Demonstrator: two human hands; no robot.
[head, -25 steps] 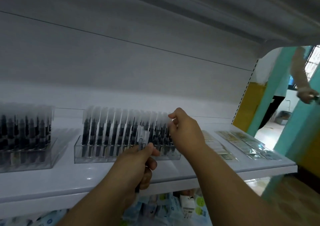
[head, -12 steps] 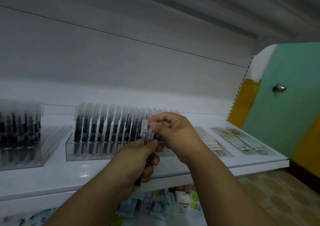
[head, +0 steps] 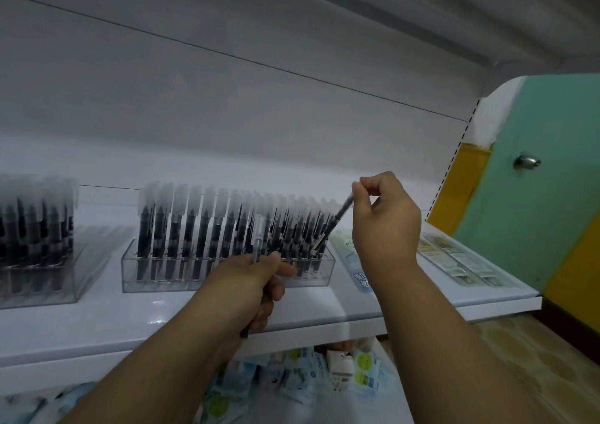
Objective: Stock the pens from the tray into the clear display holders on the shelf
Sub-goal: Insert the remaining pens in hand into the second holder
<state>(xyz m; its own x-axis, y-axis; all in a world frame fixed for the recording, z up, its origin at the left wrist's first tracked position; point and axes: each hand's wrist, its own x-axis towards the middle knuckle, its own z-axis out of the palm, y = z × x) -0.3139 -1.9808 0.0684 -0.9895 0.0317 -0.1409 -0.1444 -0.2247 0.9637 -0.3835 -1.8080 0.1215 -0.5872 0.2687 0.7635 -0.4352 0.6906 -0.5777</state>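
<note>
A clear display holder [head: 156, 277] stands on the white shelf [head: 97, 319], packed with several black pens under frosted caps. My right hand [head: 384, 219] pinches the capped top of one black pen [head: 334, 222], which slants down with its lower end at the holder's right end. My left hand [head: 250, 280] grips a small bundle of pens [head: 258, 238] in front of the holder, their frosted caps sticking up above my thumb. A second clear holder [head: 48, 280] full of pens stands at the far left. No tray is in view.
Flat packaged cards [head: 454, 261] lie on the shelf right of the holder, and a light blue packet [head: 350, 254] lies beside it. Packaged goods [head: 324, 375] fill the level below. A teal door with a metal knob [head: 527, 161] is at the right.
My right hand took one pen from the bundle in my left hand and carried it right to the holder's right end. My left hand stayed put.
</note>
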